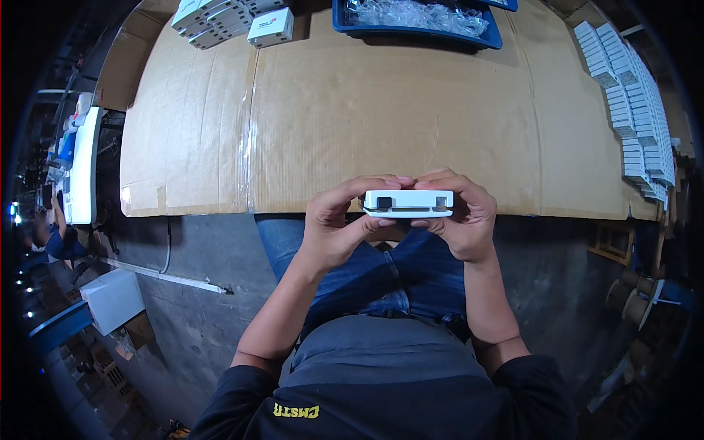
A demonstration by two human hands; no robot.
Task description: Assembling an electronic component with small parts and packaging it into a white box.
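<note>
Both my hands hold a small flat white plastic casing (411, 198) at the front edge of the cardboard-covered table. Its long narrow side faces up, showing a dark square opening, a greyish opening and a long slot. My left hand (334, 224) grips the left end, thumb low and fingers along the far side. The right end is held by my right hand (469, 220) in the same way. Fingertips of both hands nearly meet behind the casing. Its underside is hidden.
Stacked white units (213, 22) and a single white unit (271, 29) stand far left. A blue tray (418, 35) of clear plastic pieces sits at the back. White boxes (634, 103) are piled along the right edge. Off left, a person (64, 238) is beside a white table (84, 169).
</note>
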